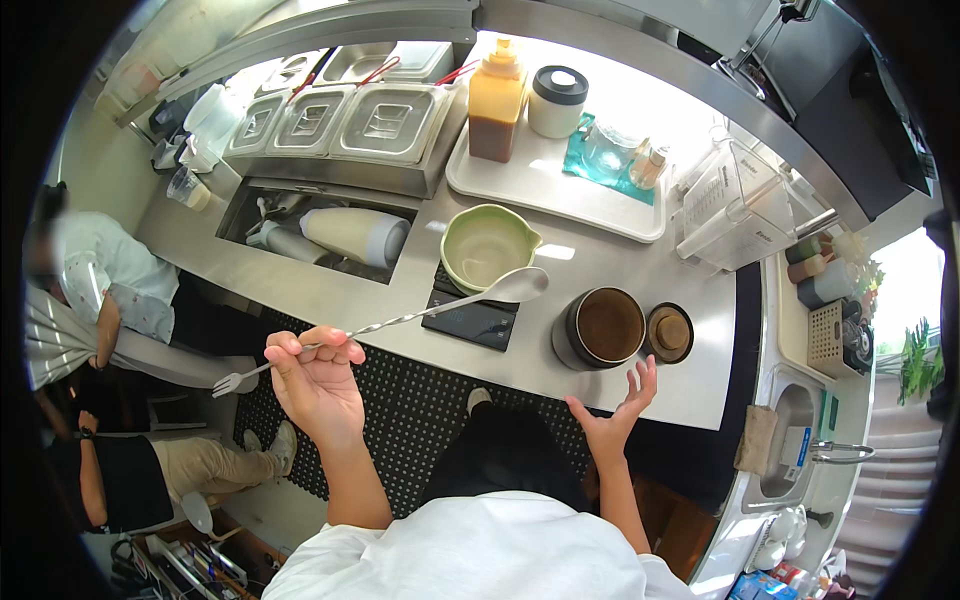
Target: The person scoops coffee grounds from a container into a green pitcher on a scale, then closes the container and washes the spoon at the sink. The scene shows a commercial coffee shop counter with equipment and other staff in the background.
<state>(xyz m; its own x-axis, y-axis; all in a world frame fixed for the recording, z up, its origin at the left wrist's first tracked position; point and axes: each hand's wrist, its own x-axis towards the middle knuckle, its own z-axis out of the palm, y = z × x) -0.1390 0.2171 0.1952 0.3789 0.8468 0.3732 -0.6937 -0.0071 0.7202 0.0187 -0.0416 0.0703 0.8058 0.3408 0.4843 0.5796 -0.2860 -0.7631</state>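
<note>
My left hand point(319, 382) grips a long bar spoon point(420, 313) by its twisted shaft. The spoon's bowl points right, in front of the green spouted bowl's lower rim, and its fork end sticks out to the left. That green bowl point(487, 244) rests on a black digital scale point(472, 322). With fingers spread and nothing in it, my right hand point(619, 412) is near the front edge of the counter. Just beyond it stands a dark open canister point(600, 328) with brown contents. The canister's round lid point(669, 333) lies to its right.
A white tray point(547, 199) holds a pump bottle point(497, 105), a lidded jar point(558, 101) and glassware. Steel lidded pans point(390, 120) stand behind a recessed well point(315, 232) of bottles. Clear blender jugs point(739, 202) are at right, beyond them a sink point(784, 442). Two people are at left.
</note>
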